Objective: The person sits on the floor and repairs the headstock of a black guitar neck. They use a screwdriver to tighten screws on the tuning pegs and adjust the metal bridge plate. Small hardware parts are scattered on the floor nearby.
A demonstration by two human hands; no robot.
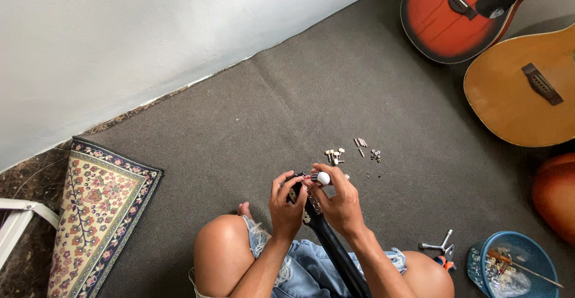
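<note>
Your left hand (286,205): fingers curled, gripping the black headstock (297,191) above your lap. Your right hand (339,199): fingertips pinching a white tuner knob (323,178) at the headstock. Loose pegs (335,155): on carpet (251,124), just beyond.

We see a glossy black guitar neck (335,250) with a smooth white tuner knob (323,178), small shiny metal parts (353,153) on the rough grey carpet (287,112), two glossy wooden guitars (461,10) (527,88), a woven patterned rug (96,214), frayed denim shorts (299,268) and a blue plastic basket (515,268).
</note>
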